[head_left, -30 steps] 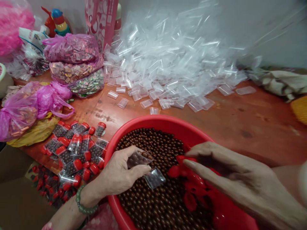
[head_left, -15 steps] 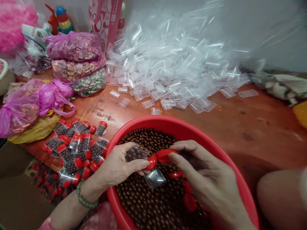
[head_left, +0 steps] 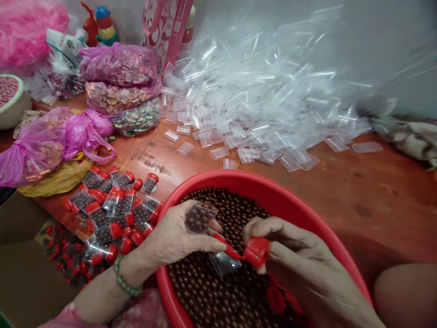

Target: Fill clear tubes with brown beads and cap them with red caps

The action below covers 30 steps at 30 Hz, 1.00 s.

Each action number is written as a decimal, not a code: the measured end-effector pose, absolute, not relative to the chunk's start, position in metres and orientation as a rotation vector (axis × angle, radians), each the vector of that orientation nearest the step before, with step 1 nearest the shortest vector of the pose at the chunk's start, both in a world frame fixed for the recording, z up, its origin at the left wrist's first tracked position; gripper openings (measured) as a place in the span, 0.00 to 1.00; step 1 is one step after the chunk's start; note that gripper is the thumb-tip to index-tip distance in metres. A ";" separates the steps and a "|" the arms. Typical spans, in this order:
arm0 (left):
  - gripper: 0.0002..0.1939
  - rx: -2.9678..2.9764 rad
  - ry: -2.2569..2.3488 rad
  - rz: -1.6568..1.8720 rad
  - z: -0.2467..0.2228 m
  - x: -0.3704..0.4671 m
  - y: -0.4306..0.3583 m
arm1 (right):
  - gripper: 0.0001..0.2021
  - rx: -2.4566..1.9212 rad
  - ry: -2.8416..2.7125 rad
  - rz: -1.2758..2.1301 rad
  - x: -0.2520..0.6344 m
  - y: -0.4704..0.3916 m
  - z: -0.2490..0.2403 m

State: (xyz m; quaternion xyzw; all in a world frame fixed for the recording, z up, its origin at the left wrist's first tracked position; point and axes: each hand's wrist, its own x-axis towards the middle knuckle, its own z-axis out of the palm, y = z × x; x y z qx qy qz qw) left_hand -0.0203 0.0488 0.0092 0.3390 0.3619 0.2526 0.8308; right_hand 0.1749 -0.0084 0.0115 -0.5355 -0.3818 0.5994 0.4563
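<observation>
Over the red tub of shiny brown balls, my left hand is closed on a small clear plastic case filled with brown balls. Its thumb also presses on a red plastic piece. Beneath that piece hangs a second clear case; its link to the fingers is partly hidden. My right hand pinches a red plastic cap between thumb and fingers, close against the tip of the left hand's red piece. More red caps lie on the balls below my right hand.
Filled red-capped cases are heaped left of the tub, with more in a box below the table edge. Clear plastic sleeves form a large pile at the back. Pink bags of small packets stand back left. A bare knee is at right.
The red cap in my right hand has turned and moved lower and to the right. The left hand's red piece has tilted to a narrower side. The whole scene has shifted slightly rightward.
</observation>
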 end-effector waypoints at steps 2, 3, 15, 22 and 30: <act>0.22 0.709 0.758 0.534 0.009 -0.020 0.049 | 0.10 -1.272 -0.940 1.591 0.176 -0.006 0.008; 0.23 0.709 0.759 0.534 0.009 -0.020 0.049 | 0.09 -1.271 -0.967 1.615 0.176 -0.005 0.007; 0.21 0.788 0.780 0.534 0.002 -0.019 0.047 | 0.11 -1.484 -1.304 1.569 0.159 -0.002 0.031; 0.13 0.886 0.808 0.610 0.008 -0.019 0.046 | 0.11 -1.511 -1.243 1.510 0.146 -0.003 0.028; 0.09 1.012 0.735 0.606 0.008 -0.025 0.044 | 0.12 -1.527 -0.873 1.401 0.169 -0.006 0.021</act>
